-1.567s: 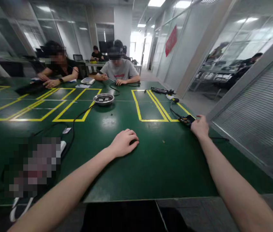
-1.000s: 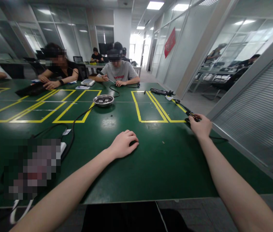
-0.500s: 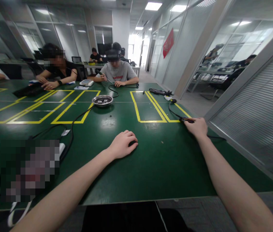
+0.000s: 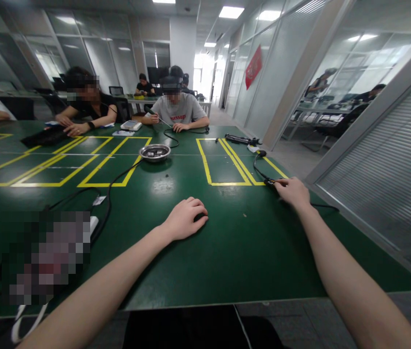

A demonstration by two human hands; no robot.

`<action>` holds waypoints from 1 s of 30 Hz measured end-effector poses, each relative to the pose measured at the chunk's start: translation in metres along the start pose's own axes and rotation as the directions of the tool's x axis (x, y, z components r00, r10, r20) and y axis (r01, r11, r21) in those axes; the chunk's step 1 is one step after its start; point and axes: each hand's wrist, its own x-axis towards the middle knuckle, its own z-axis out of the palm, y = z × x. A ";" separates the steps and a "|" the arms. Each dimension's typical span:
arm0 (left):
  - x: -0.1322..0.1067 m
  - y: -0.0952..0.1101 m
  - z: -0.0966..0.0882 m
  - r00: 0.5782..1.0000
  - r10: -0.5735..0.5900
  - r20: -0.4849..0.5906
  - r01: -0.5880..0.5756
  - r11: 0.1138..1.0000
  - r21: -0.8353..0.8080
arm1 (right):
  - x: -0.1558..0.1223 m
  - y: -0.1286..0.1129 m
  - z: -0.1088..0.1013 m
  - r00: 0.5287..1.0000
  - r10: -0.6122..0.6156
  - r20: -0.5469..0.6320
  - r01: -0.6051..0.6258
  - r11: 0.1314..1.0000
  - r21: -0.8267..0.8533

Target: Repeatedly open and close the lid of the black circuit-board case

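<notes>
My left hand (image 4: 185,218) rests on the green table (image 4: 227,261), its fingers loosely bent and the thumb apart. Nothing shows in its grip; a dark gap lies between thumb and fingers. Further right, my right hand (image 4: 294,191) is closed around part of a black cable (image 4: 257,169), just below the yellow tape. A small dark piece with a touch of orange sticks out at the fingertips; its kind is unclear. The cable runs up to a rounded black end (image 4: 262,153), and a dark cord shows beyond the wrist. My fingers hide the gripped part.
A metal bowl (image 4: 155,152) with small shiny parts stands mid-table. Yellow tape (image 4: 229,183) marks rectangles. A black folded stand (image 4: 241,139) lies at the far right. A white power strip (image 4: 94,224) and cables lie left. Across the table, a person (image 4: 179,109) holds a screwdriver-like tool.
My right hand has shifted slightly left, and the dark piece at its fingertips has turned, with a blurred dark part now below the fingers. My left hand stays in place.
</notes>
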 end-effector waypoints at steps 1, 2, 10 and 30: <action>0.000 0.000 0.000 1.000 0.001 0.000 -0.001 1.000 -0.002 | 0.001 0.000 0.001 1.000 0.015 0.024 -0.015 1.000 -0.009; 0.000 0.000 0.000 1.000 0.001 0.001 -0.001 1.000 -0.004 | 0.002 0.001 0.002 0.999 0.016 0.038 -0.016 1.000 -0.004; 0.000 0.000 0.000 1.000 -0.006 0.001 0.006 1.000 -0.002 | 0.005 0.013 0.005 0.999 -0.041 -0.015 0.043 0.971 0.234; -0.001 0.000 0.000 1.000 0.003 -0.001 -0.003 1.000 -0.012 | 0.003 0.011 -0.011 0.979 0.144 -0.145 -0.085 0.932 0.352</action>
